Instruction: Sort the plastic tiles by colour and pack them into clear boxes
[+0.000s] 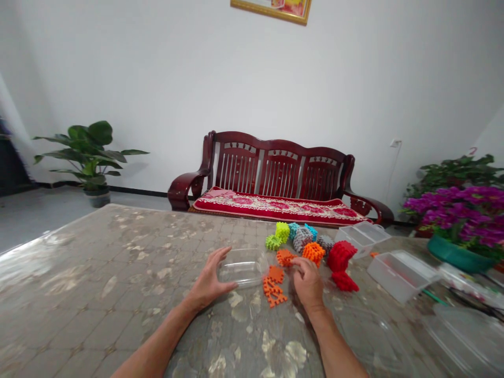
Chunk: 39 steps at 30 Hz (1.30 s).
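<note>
I have the open left hand (210,275) against a shallow clear plastic tray (242,268); the curled right hand (307,282) is at a flat orange interlocking plastic piece (284,257) (gripped or merely touched, I cannot tell), with multicoloured plastic block clusters (301,240) lying outside the tray.

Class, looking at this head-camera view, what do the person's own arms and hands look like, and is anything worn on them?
The left hand and right hand are bare, without gloves. The left forearm and right forearm are bare too: no sleeves, watch or bracelet show.
</note>
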Available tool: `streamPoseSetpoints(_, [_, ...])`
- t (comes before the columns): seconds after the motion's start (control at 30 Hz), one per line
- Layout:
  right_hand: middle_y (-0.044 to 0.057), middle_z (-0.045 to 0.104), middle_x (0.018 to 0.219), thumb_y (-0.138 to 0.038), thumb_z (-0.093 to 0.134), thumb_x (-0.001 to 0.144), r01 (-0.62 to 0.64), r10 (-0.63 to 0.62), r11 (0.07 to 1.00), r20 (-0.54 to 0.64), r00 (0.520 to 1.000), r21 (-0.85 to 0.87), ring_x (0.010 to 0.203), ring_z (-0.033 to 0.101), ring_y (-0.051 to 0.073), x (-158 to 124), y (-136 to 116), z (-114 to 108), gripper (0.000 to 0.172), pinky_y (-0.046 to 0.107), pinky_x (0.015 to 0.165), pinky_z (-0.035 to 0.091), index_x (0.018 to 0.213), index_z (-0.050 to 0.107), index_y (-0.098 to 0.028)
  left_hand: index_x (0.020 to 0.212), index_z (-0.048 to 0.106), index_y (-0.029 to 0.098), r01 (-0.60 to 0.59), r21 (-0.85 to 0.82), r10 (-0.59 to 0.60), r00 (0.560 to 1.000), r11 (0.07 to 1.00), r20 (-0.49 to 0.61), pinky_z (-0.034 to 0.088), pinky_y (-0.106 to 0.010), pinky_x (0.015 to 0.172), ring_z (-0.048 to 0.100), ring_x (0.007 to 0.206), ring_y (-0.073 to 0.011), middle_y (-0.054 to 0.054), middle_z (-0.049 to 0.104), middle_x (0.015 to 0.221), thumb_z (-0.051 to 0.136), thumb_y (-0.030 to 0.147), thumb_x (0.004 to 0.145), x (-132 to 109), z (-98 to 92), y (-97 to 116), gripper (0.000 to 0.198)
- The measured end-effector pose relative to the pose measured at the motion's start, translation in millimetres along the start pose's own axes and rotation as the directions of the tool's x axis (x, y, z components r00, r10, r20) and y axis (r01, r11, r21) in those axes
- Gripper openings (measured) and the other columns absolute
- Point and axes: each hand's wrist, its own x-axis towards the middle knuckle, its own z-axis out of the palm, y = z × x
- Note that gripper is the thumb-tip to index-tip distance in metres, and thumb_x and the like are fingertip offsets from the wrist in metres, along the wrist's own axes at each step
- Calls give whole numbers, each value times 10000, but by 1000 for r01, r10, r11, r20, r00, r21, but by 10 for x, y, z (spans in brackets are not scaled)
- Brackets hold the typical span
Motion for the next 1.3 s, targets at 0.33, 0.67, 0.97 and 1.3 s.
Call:
streamPoseSetpoints(0.33, [125,543,1422,-218,530,821,-64,91,981,143,986,-182,1316,482,278,71,5,165,546,433,1114,384,1363,575,-170,1408,488,225,11,0,-11,999,1000,36,458,-543,1083,529,1291,-350,-149,470,1430,845,275,586,-9,-5,26,898])
streamPoseSetpoints(0.67, [83,723,1128,-245,561,862,-47,91,974,192,977,-223,1048,652,258,128,-15,187,255,391,943,486,1053,729,-226,1434,448,227,11,3,-11,998,1000,63,418,-553,1122,500,1323,-341,-155,445,1452,836,312,627,-24,-16,39,900])
streamPoseSetpoints(0.97, [85,724,1099,-111,553,732,-93,125,966,122,985,-241,1040,646,255,60,-101,118,310,366,944,463,995,683,-212,1496,383,226,-8,-10,9,992,1000,130,400,-555,1127,452,1367,-372,-173,422,1495,834,483,648,-71,-26,-12,995])
streamPoseSetpoints(1.3, [86,725,1044,-296,644,769,-124,152,966,110,982,-229,993,618,279,151,-240,88,272,410,917,461,1024,686,-212,1519,359,213,-19,73,9,991,997,135,242,-592,1203,311,1461,-386,-180,357,1562,810,561,663,-76,-41,96,1029])
